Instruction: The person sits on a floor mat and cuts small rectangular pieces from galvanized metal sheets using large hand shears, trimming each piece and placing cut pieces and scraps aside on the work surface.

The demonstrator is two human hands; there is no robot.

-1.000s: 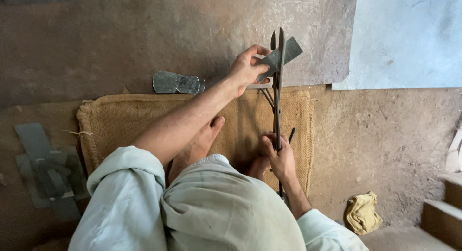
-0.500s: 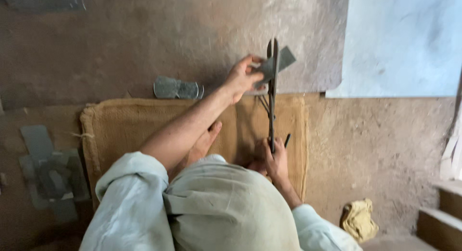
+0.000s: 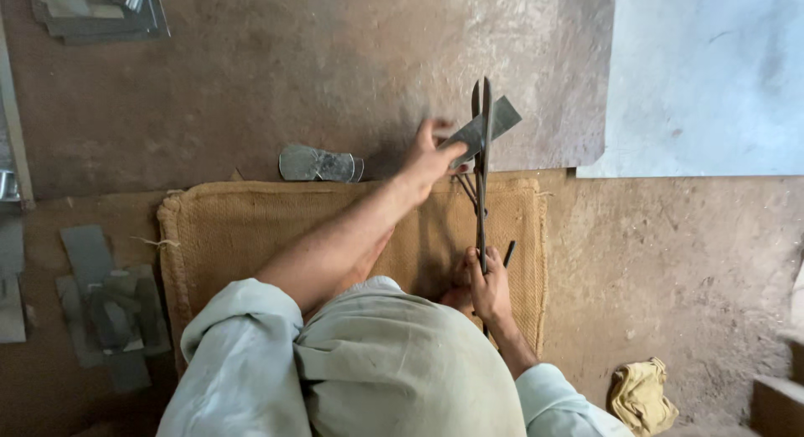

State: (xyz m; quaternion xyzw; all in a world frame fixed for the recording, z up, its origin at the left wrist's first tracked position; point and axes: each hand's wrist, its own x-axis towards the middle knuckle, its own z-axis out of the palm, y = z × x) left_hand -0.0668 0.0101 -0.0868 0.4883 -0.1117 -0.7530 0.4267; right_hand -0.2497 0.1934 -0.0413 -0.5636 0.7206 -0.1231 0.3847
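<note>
Cutting step: left hand [image 3: 429, 156] pinches metal piece [image 3: 484, 129] between shears [image 3: 481, 177] blades. Right hand [image 3: 488, 286] grips handles. Next: squeeze hard, hold piece steady.

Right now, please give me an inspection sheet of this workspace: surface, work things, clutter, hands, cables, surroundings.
Surface: burlap mat on a dirt floor.
Work things: long metal shears standing upright; small sheet-metal piece set between the blades.
Clutter: cut metal blank beyond the mat; metal offcuts at left; stacked sheets top left; yellow rag lower right.
Hands: left hand holds the metal piece; right hand grips a shears handle.
Cables: nothing seen.
Surroundings: large metal sheet on the floor; pale panel top right.
</note>
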